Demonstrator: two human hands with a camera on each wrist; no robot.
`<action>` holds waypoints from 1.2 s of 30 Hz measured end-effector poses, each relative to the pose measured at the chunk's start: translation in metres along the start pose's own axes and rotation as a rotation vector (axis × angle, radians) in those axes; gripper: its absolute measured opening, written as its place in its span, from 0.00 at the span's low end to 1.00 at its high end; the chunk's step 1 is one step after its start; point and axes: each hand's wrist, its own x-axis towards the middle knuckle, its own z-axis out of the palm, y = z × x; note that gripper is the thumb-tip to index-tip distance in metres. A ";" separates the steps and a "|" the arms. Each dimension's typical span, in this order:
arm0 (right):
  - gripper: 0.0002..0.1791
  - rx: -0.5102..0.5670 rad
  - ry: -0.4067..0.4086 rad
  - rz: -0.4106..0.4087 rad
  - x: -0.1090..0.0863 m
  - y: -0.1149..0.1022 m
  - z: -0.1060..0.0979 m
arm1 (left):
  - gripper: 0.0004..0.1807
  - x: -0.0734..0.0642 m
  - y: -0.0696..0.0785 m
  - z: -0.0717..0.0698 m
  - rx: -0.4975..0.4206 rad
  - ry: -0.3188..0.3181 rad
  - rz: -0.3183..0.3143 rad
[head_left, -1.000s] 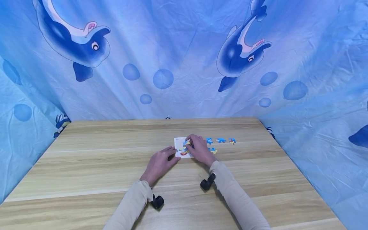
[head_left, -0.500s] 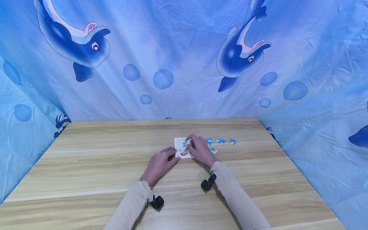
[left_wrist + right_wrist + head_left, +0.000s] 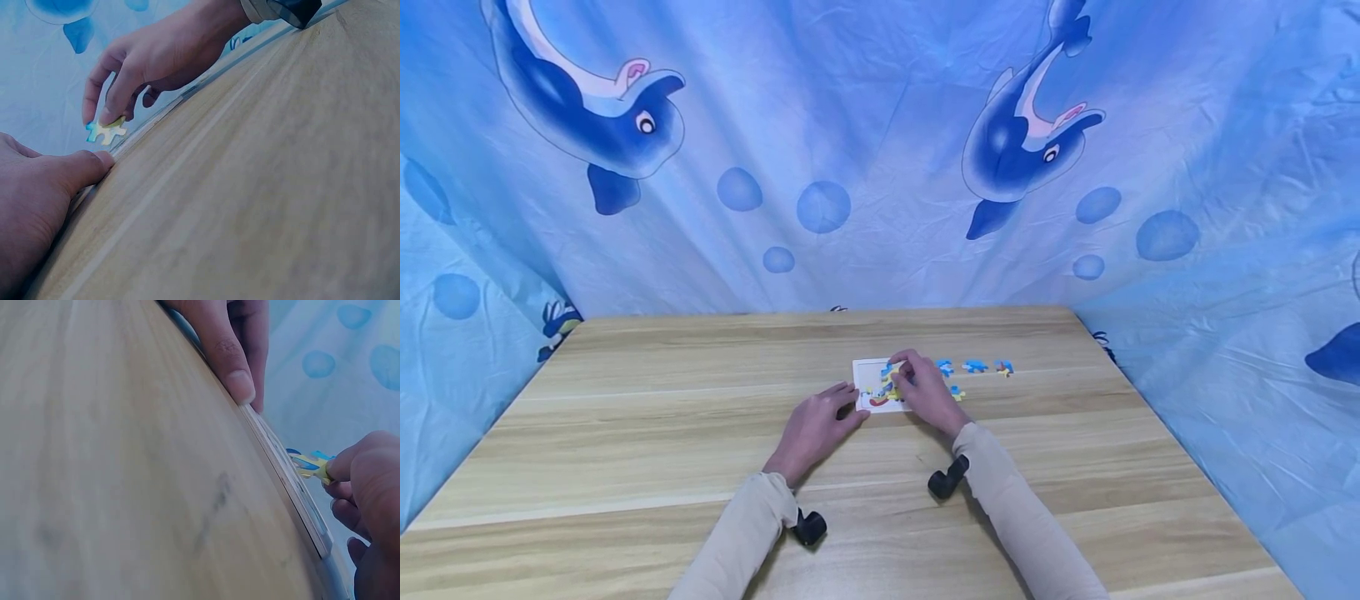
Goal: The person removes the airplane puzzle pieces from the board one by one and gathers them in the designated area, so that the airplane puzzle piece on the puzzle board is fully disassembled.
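In the head view, a white-framed jigsaw board point(image 3: 867, 369) with a partly coloured picture lies on the table. My left hand point(image 3: 818, 425) holds its near left corner, fingers along the left side and thumb at the front edge. Above the board, my right hand point(image 3: 927, 393) pinches a yellow and blue puzzle piece point(image 3: 106, 132) between thumb and finger. The left wrist view shows that piece tilted and apart from the board. Seen from the right wrist, the piece's end stands close over the board's edge point(image 3: 284, 475). My right hand hides part of the board.
Right of the board lie several loose puzzle pieces point(image 3: 975, 367), blue with some yellow and red. The wooden table point(image 3: 700, 358) is backed by a blue curtain point(image 3: 880, 250) with dolphins and bubbles. Each wrist carries a small black camera point(image 3: 809, 528).
My right hand has shifted slightly to the right with the piece and turned it, showing more of the board's left part. The left hand stays at the corner.
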 end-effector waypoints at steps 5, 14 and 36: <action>0.13 0.051 0.013 0.008 -0.004 0.005 -0.006 | 0.23 -0.001 0.000 0.001 0.007 0.005 0.005; 0.14 0.073 0.033 -0.025 -0.013 0.016 -0.020 | 0.23 -0.001 0.000 0.000 -0.011 -0.007 -0.024; 0.14 0.036 0.045 0.004 -0.027 0.030 -0.048 | 0.25 -0.001 0.002 0.000 -0.014 -0.015 -0.033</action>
